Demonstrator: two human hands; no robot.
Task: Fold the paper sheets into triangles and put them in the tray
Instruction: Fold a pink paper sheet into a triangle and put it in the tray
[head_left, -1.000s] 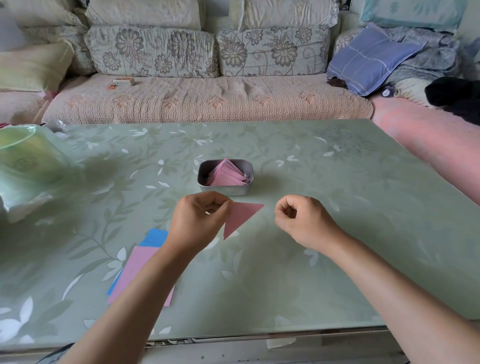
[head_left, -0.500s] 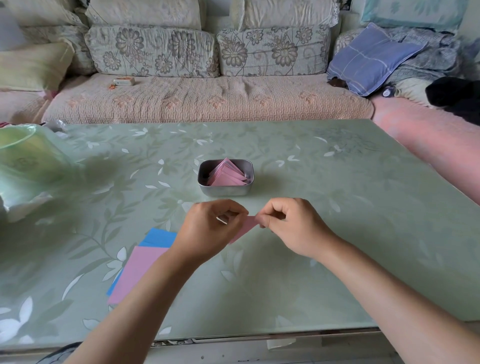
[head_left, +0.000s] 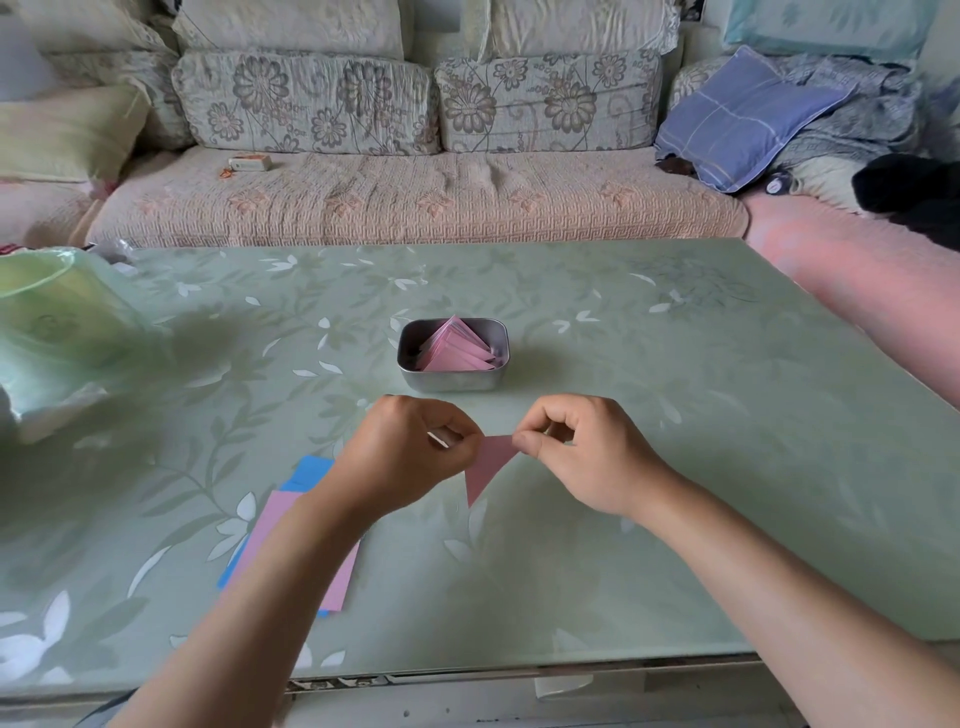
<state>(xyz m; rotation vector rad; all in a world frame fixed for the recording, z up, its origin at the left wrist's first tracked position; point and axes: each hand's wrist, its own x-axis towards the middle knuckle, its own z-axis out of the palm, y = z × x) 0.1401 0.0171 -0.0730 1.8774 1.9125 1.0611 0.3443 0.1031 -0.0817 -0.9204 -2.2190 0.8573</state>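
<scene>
Pink triangle is clamped at its upper corners by fingers of left hand and right hand, apex toward 6 o'clock, apparently off the worktop; tray lies at 12 o'clock

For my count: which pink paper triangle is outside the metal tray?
The pink paper triangle pinched between the left hand and right hand, in front of the grey metal tray; the other triangles lie inside it.

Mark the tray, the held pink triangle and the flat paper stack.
tray (head_left: 452, 383), head view, near metal wall.
pink triangle (head_left: 488, 462), head view, middle of its visible face.
paper stack (head_left: 280, 519), head view, top pink sheet.
</scene>
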